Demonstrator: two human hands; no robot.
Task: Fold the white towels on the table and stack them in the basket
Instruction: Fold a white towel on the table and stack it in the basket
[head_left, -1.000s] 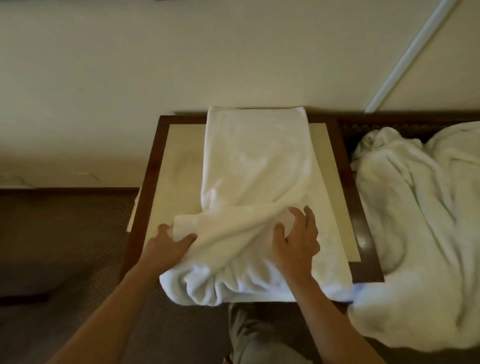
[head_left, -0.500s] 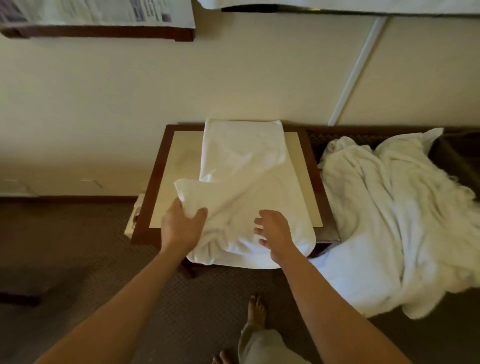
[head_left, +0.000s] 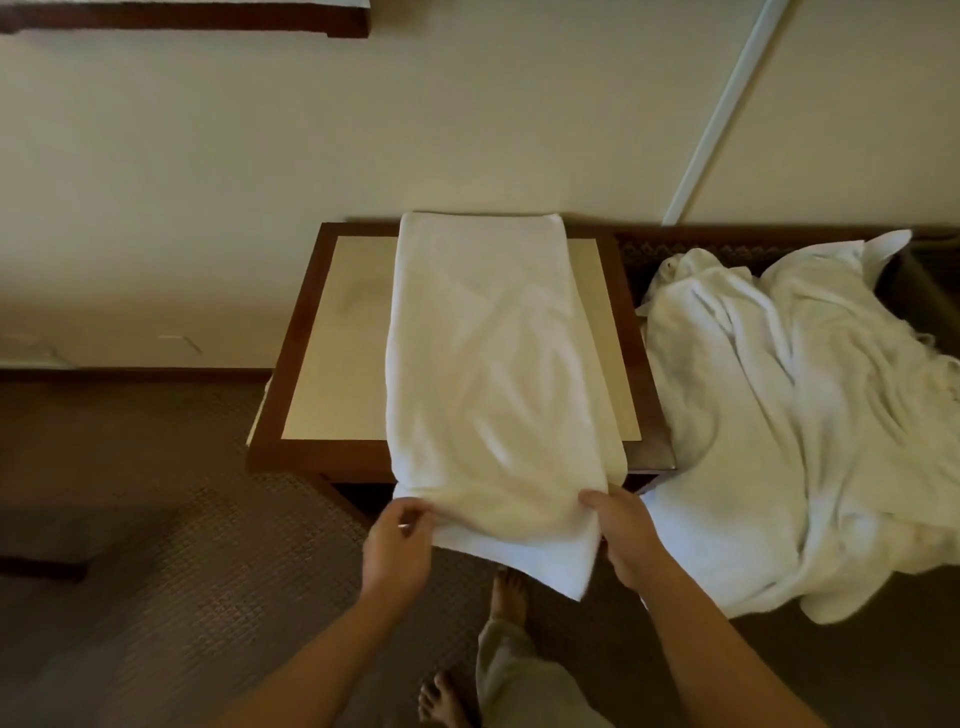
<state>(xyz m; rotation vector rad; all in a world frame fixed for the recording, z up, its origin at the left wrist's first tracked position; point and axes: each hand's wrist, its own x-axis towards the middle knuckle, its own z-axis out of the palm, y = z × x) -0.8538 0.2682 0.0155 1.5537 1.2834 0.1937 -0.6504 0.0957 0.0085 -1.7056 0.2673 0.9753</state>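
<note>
Pinching the near left corner of the white towel (head_left: 493, 374) with the left hand (head_left: 397, 551), gripping its near right corner with the right hand (head_left: 623, 540). Lying on the table (head_left: 332, 364), long axis running from the hands toward the wall, near end hanging over the edge.
</note>
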